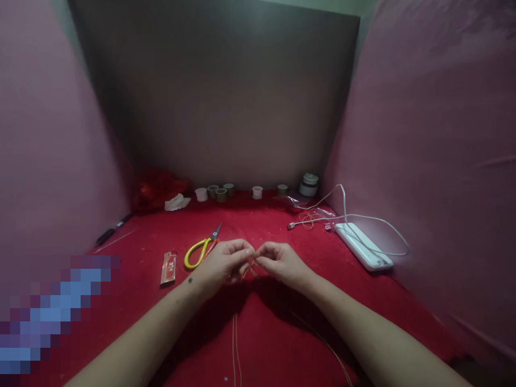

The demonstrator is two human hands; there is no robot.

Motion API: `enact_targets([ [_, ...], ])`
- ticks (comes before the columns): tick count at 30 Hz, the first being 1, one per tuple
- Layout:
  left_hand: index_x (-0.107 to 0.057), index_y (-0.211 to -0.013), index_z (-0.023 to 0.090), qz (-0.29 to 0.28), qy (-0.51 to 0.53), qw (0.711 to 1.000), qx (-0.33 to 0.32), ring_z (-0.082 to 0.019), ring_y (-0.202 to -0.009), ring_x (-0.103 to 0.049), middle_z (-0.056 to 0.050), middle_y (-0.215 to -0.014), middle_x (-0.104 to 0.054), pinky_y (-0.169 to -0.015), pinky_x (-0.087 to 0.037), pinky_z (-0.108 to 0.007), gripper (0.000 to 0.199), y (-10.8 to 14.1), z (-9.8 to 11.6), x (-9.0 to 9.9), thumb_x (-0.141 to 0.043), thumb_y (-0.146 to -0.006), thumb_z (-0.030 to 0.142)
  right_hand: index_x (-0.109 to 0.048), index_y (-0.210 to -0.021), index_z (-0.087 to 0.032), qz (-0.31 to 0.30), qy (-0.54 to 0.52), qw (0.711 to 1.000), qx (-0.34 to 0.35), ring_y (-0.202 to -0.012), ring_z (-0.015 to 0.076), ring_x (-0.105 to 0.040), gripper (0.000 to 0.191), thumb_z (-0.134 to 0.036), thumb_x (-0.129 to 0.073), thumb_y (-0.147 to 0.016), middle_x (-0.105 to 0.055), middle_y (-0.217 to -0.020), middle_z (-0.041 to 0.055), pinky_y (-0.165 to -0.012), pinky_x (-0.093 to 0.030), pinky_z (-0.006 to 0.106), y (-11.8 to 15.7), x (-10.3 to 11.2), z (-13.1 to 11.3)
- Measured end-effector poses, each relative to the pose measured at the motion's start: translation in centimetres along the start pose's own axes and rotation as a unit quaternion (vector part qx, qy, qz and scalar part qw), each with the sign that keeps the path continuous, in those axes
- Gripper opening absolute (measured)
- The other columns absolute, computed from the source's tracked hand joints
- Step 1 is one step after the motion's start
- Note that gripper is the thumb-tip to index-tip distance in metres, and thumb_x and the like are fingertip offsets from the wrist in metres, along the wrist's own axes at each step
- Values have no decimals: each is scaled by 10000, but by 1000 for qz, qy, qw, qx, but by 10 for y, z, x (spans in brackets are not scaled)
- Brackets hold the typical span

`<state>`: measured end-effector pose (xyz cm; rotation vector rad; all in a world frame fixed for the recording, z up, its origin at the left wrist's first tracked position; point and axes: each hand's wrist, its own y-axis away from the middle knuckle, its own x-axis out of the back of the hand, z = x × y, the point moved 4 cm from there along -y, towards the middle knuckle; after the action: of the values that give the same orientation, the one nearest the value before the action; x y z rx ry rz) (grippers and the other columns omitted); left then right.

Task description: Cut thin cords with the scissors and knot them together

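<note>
My left hand (pixel 230 262) and my right hand (pixel 282 262) meet fingertip to fingertip over the red cloth. Both pinch thin tan cord (pixel 253 270), whose strands cross just below the fingers. Loose lengths of it trail down toward me, two on the left and more under my right forearm. Whether a knot sits between the fingertips is too small to tell. Yellow-handled scissors (pixel 196 255) lie beside my left hand, partly covered by it, blades pointing away. Left of them rests a lighter (pixel 168 269) with a red and silver body.
Several thread spools (pixel 221 194) line the back, with a lidded jar (pixel 309 184) at their right. A white power bank (pixel 363 247) with a white cable (pixel 382 218) lies right. Back left are a red plastic bag (pixel 157 188), crumpled tissue (pixel 177 202) and a black pen-like tool (pixel 113 230).
</note>
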<state>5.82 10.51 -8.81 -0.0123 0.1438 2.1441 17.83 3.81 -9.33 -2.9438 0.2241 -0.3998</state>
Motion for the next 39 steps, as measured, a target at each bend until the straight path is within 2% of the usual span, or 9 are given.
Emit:
enact_targets([
  [6,-503,-721,160,21,-12,1000,8,-23,-321,-326,70,-461,-442,-324,-206,-138,215,-4,-1,7,-580,-761,356,-566,-746,-120,-5,-22,999,-46,-435,41,-316,105,-225,-570,-743,-419,-501,-61,-428,-239,178,3,1,-3],
  [11,-500,-744,166,29,-28,999,18,-29,-325,-362,68,-467,-467,-334,-236,-139,215,-2,1,7,-572,-761,367,-566,-759,-134,-10,-57,996,-74,-400,41,-331,95,-228,-571,-745,-410,-458,-72,-407,-232,174,3,0,-1],
  [23,-482,-717,163,52,-78,996,11,-34,-320,-360,66,-454,-468,-336,-249,-148,203,-1,9,4,-548,-768,348,-560,-743,-135,-13,-87,993,-77,-389,39,-331,119,-249,-590,-728,-421,-450,-73,-393,-229,169,3,0,0],
  [26,-488,-719,164,51,-87,995,9,-36,-321,-352,68,-448,-456,-336,-245,-152,200,-1,10,3,-540,-770,351,-569,-759,-135,-8,-77,994,-75,-392,42,-348,147,-276,-589,-722,-479,-487,-55,-398,-246,172,2,1,-1],
  [29,-475,-695,166,61,-90,994,13,-31,-324,-332,70,-445,-440,-338,-236,-151,210,1,13,2,-538,-765,353,-593,-776,-133,47,-34,997,-49,-445,58,-420,170,-292,-564,-723,-592,-608,-2,-451,-319,187,-6,23,1],
  [31,-463,-686,169,68,-84,994,19,-29,-320,-309,73,-437,-427,-334,-219,-150,217,1,14,2,-543,-755,358,-616,-772,-136,131,28,991,-22,-539,86,-493,157,-262,-556,-700,-627,-684,24,-529,-375,207,-12,54,2],
  [34,-465,-686,168,65,-83,994,21,-29,-321,-301,71,-426,-421,-337,-205,-151,215,2,15,3,-546,-746,358,-643,-757,-143,275,128,953,-6,-665,130,-547,167,-234,-544,-658,-639,-752,44,-611,-407,238,-15,111,4],
  [37,-472,-682,166,60,-84,995,16,-29,-321,-299,64,-424,-427,-339,-192,-155,204,1,15,3,-541,-748,346,-640,-774,-120,304,130,942,-53,-552,120,-508,211,-253,-540,-645,-616,-671,43,-516,-380,235,-16,145,8],
  [39,-468,-672,168,61,-80,995,10,-30,-320,-297,62,-428,-429,-337,-188,-159,210,2,16,4,-543,-750,347,-633,-782,-103,287,126,947,-67,-466,96,-450,232,-272,-552,-646,-589,-608,33,-452,-344,227,-15,145,6],
])
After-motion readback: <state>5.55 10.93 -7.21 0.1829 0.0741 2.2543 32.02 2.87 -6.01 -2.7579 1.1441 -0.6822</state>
